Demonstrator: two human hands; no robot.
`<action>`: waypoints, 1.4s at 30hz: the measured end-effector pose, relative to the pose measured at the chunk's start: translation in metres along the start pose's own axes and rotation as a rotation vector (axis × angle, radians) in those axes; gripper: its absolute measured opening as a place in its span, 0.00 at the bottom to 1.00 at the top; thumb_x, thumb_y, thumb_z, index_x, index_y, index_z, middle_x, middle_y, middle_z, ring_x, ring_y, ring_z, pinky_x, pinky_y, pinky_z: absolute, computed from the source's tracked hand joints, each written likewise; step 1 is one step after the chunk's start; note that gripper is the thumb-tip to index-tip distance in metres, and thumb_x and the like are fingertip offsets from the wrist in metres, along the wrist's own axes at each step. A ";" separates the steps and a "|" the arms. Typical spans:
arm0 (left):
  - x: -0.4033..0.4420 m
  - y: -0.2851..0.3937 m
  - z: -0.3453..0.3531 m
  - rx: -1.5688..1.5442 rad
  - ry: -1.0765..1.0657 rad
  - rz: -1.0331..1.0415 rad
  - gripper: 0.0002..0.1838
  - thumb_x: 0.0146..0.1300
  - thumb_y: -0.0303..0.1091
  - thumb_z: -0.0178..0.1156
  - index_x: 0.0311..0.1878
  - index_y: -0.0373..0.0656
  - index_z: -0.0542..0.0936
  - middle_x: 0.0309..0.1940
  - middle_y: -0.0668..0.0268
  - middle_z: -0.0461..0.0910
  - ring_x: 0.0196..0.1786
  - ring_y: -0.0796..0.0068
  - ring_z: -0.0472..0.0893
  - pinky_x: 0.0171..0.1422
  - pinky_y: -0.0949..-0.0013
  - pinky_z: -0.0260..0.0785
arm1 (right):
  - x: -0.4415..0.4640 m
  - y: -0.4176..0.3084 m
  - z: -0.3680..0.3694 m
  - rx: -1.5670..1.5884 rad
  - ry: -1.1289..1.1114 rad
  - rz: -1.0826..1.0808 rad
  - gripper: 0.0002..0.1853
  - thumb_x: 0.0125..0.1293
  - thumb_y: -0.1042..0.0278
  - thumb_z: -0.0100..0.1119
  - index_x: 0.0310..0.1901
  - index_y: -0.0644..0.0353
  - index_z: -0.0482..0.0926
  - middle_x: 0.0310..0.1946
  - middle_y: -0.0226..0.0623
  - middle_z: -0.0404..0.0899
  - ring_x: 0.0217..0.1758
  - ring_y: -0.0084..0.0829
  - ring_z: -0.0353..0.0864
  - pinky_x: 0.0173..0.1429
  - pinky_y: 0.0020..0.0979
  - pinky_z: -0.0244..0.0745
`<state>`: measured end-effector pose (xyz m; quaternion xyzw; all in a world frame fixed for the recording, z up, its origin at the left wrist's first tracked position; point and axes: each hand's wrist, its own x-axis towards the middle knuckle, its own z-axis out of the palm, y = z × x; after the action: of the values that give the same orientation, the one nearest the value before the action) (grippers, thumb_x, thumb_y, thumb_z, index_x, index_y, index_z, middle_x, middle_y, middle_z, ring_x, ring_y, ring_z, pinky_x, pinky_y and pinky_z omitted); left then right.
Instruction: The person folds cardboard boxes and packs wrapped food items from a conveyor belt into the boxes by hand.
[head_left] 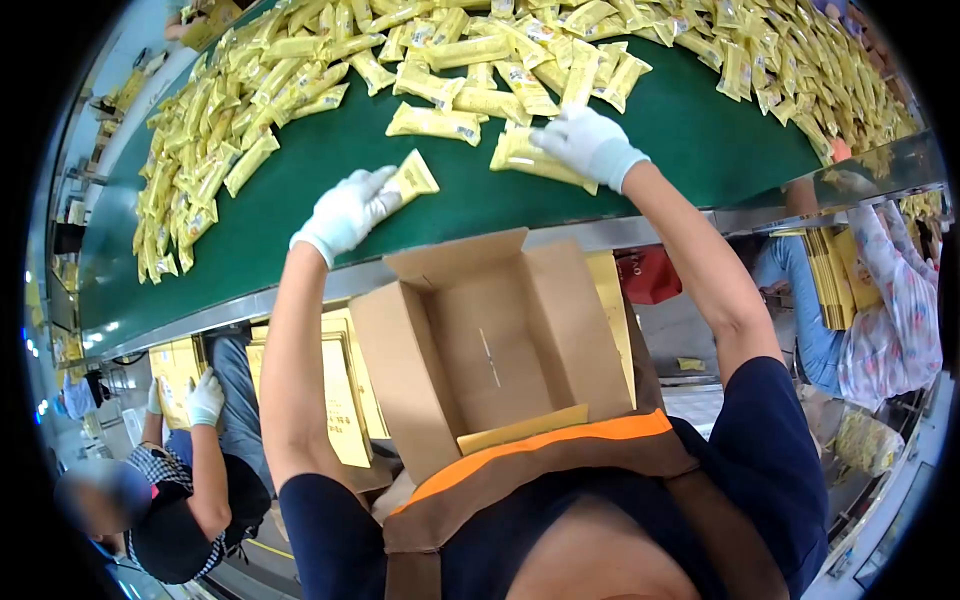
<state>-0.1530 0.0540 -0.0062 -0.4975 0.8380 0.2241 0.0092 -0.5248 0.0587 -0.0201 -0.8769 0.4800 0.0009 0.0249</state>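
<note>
Head view — I count one packet (416, 177) pinched in the left hand (347, 212) and a second packet (525, 160) under the right hand (588, 143), though I can't tell if it grips. Both are over the green counter (722, 140) — beyond one open box (495, 350).

The left hand (348, 212) and the right hand (580, 142) wear white gloves (338, 226) with snug cuffs (617, 165). The navy shirt (765, 470) has short sleeves (770, 415) that end above the elbows (742, 325). Over it sits a brown apron (560, 457) with an orange band (590, 430) along its top and broad brown straps (412, 572).
</note>
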 end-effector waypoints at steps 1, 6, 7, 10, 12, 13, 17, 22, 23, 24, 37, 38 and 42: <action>-0.003 0.005 0.002 0.051 0.036 0.001 0.30 0.72 0.56 0.50 0.70 0.50 0.72 0.57 0.51 0.76 0.58 0.47 0.76 0.65 0.57 0.69 | -0.003 -0.006 0.005 0.065 0.109 0.054 0.21 0.70 0.42 0.50 0.49 0.50 0.79 0.39 0.41 0.81 0.46 0.46 0.82 0.52 0.44 0.77; -0.024 0.019 0.029 0.265 0.208 -0.013 0.29 0.71 0.55 0.53 0.72 0.59 0.69 0.64 0.49 0.73 0.61 0.49 0.75 0.66 0.52 0.68 | -0.051 -0.054 -0.007 0.046 0.238 -0.107 0.23 0.57 0.46 0.68 0.46 0.53 0.76 0.33 0.35 0.79 0.38 0.40 0.81 0.43 0.41 0.74; -0.028 0.024 0.031 0.319 0.217 -0.030 0.30 0.70 0.54 0.55 0.73 0.61 0.67 0.61 0.51 0.75 0.60 0.51 0.76 0.69 0.49 0.63 | -0.058 -0.053 -0.017 0.011 0.325 -0.101 0.25 0.56 0.45 0.69 0.48 0.53 0.76 0.32 0.36 0.78 0.38 0.40 0.80 0.43 0.40 0.73; -0.036 0.031 0.037 0.407 0.317 -0.011 0.31 0.69 0.52 0.56 0.74 0.63 0.66 0.56 0.54 0.78 0.58 0.53 0.77 0.70 0.47 0.60 | -0.074 -0.035 -0.009 -0.039 0.307 0.058 0.28 0.56 0.45 0.69 0.52 0.55 0.76 0.36 0.39 0.80 0.42 0.41 0.81 0.46 0.42 0.74; -0.033 0.032 0.028 0.283 0.267 0.009 0.38 0.61 0.53 0.64 0.74 0.56 0.65 0.50 0.55 0.79 0.56 0.54 0.78 0.69 0.50 0.62 | -0.071 -0.025 -0.016 0.201 0.125 0.225 0.29 0.58 0.44 0.68 0.54 0.57 0.76 0.40 0.43 0.81 0.46 0.44 0.81 0.50 0.43 0.74; -0.031 0.033 0.020 0.131 0.224 0.002 0.40 0.59 0.53 0.66 0.73 0.54 0.67 0.49 0.55 0.79 0.55 0.54 0.78 0.68 0.51 0.63 | -0.064 -0.014 -0.025 0.446 -0.007 0.299 0.30 0.59 0.44 0.67 0.54 0.58 0.76 0.43 0.45 0.81 0.48 0.46 0.81 0.53 0.44 0.74; 0.015 0.052 -0.021 -0.100 0.256 0.059 0.39 0.50 0.57 0.68 0.63 0.44 0.77 0.47 0.54 0.79 0.56 0.55 0.78 0.70 0.56 0.59 | -0.009 0.013 -0.049 1.607 0.182 0.578 0.31 0.68 0.40 0.59 0.58 0.62 0.75 0.42 0.36 0.82 0.40 0.27 0.84 0.43 0.29 0.81; 0.119 0.039 -0.021 0.175 0.022 0.160 0.44 0.48 0.64 0.66 0.64 0.44 0.77 0.55 0.54 0.81 0.65 0.54 0.73 0.77 0.54 0.48 | 0.105 0.026 0.008 1.550 0.204 0.651 0.53 0.56 0.30 0.64 0.72 0.66 0.64 0.70 0.55 0.67 0.72 0.47 0.68 0.72 0.40 0.65; 0.115 0.047 -0.031 0.212 -0.009 0.153 0.44 0.49 0.64 0.66 0.66 0.46 0.76 0.55 0.53 0.81 0.64 0.53 0.73 0.76 0.56 0.52 | 0.115 0.023 -0.004 1.181 0.029 0.628 0.57 0.53 0.27 0.63 0.73 0.68 0.62 0.74 0.57 0.61 0.76 0.48 0.64 0.75 0.40 0.61; 0.106 0.056 -0.037 0.249 -0.051 0.151 0.45 0.49 0.65 0.66 0.67 0.47 0.75 0.55 0.52 0.81 0.63 0.51 0.73 0.74 0.58 0.56 | 0.108 0.001 -0.006 1.105 0.179 0.681 0.58 0.52 0.26 0.61 0.72 0.70 0.63 0.71 0.58 0.65 0.74 0.49 0.66 0.74 0.39 0.63; 0.069 0.047 -0.002 0.371 0.282 0.305 0.39 0.50 0.62 0.69 0.66 0.58 0.77 0.52 0.65 0.76 0.53 0.60 0.75 0.59 0.62 0.69 | -0.096 -0.008 -0.023 0.259 0.098 0.241 0.38 0.47 0.46 0.72 0.59 0.57 0.73 0.47 0.48 0.80 0.52 0.45 0.81 0.56 0.42 0.75; 0.070 0.051 -0.006 0.446 0.268 0.307 0.39 0.50 0.62 0.69 0.67 0.61 0.76 0.52 0.66 0.77 0.54 0.60 0.75 0.60 0.62 0.69 | -0.097 -0.003 -0.025 0.253 0.083 0.274 0.39 0.46 0.46 0.72 0.58 0.59 0.74 0.46 0.48 0.80 0.52 0.46 0.81 0.57 0.42 0.76; 0.068 0.077 -0.020 0.488 0.048 0.190 0.41 0.53 0.61 0.68 0.71 0.64 0.71 0.51 0.64 0.78 0.56 0.57 0.74 0.61 0.59 0.70 | -0.075 0.016 -0.047 0.278 -0.259 0.268 0.38 0.39 0.44 0.72 0.51 0.61 0.77 0.46 0.49 0.81 0.51 0.48 0.81 0.59 0.40 0.77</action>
<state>-0.2473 0.0214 0.0237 -0.4048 0.9102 0.0032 0.0879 -0.5793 0.1112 0.0283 -0.7859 0.5807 0.0506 0.2063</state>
